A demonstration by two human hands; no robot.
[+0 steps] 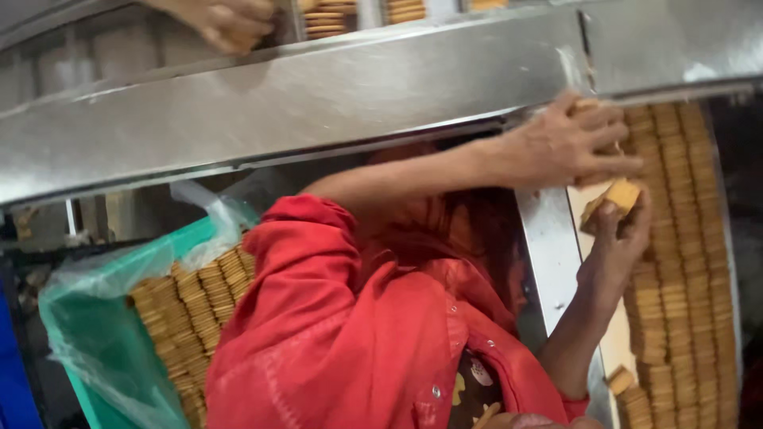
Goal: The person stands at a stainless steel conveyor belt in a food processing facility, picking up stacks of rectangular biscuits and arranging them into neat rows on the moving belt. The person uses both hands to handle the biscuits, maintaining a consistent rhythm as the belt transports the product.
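Neither of my own hands shows clearly. A co-worker in a red garment (342,334) leans in close in front of me, both arms stretched to the right. Their upper hand (568,143) presses on the rows of tan square biscuits (683,262) stacked on edge in a steel channel. Their lower hand (616,238) pinches a short stack of biscuits (616,196) lifted off the rows. At the top left edge a blurred hand (218,22) is closed over more biscuits (326,17) beyond the beam. I cannot tell whose hand it is.
A wide steel beam (318,103) crosses the view from lower left to upper right. A green plastic-lined bin (87,334) at lower left holds rows of biscuits (191,318). A steel side wall (552,254) borders the biscuit channel. A few loose biscuits (620,380) lie near its bottom.
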